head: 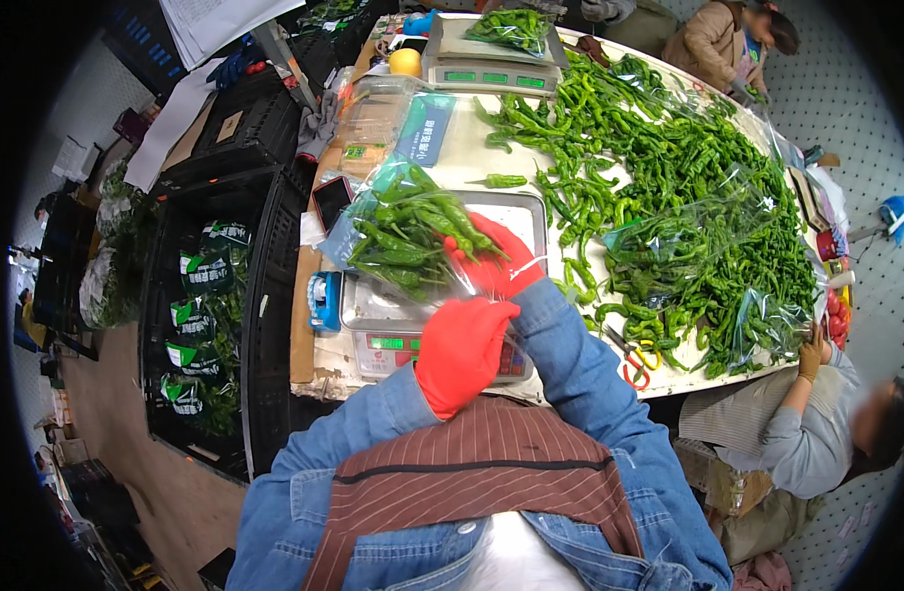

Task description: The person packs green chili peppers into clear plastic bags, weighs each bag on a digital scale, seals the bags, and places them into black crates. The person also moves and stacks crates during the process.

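A clear plastic bag of long green peppers (415, 229) is tilted over the steel pan of a digital scale (374, 306). My right hand (505, 255), in a red glove, grips the bag near its gathered end, and a thin white strip sticks out beside the fingers. My left hand (463, 354), also red-gloved, is closed in front of the scale's display. Its fingertips pinch the bag's clear end close to my right wrist; the exact grip is partly hidden.
Loose green peppers (666, 170) cover the right of the table, with scissors (635, 362) near its front edge. A second scale (492, 70) stands at the back. Left are a blue tape dispenser (324, 301), a phone (332, 201) and a black crate (271, 295) of packed bags. Two people work along the right side.
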Motion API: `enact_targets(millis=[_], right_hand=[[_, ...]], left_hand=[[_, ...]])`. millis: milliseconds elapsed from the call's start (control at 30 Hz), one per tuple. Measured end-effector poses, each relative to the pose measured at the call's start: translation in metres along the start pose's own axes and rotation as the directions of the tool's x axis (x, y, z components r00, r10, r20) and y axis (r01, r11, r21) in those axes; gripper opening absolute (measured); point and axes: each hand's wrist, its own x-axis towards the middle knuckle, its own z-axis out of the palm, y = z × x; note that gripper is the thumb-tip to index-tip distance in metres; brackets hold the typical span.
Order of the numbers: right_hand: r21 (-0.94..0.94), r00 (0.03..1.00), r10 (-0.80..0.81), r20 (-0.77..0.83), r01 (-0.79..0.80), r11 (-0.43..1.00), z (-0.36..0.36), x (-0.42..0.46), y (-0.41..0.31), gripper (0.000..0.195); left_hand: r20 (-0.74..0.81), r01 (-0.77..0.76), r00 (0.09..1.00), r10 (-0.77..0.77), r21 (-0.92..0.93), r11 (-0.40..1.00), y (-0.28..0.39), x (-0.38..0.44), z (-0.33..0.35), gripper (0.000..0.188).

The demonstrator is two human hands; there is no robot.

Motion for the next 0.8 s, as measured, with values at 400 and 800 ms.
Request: enact_targets(millis=[400, 800], right_hand=[[-0.505, 0.994, -0.111, -0.015, 0.088, 0.858, -0.016, -0.055, 0.016, 0.050], [-0.471, 0.994, -0.064, -0.086, 0.017, 0.882, 0.003, -0.019, 0.004, 0.041]], left_hand=[[0.103, -0.190, 0.973, 0.207, -0.154, 0.970, -0.016, -0.007, 0.007, 0.043], [0.143, -0.274, 0.947, 0.289, -0.115, 0.955, -0.018, -0.003, 0.000, 0.047]])
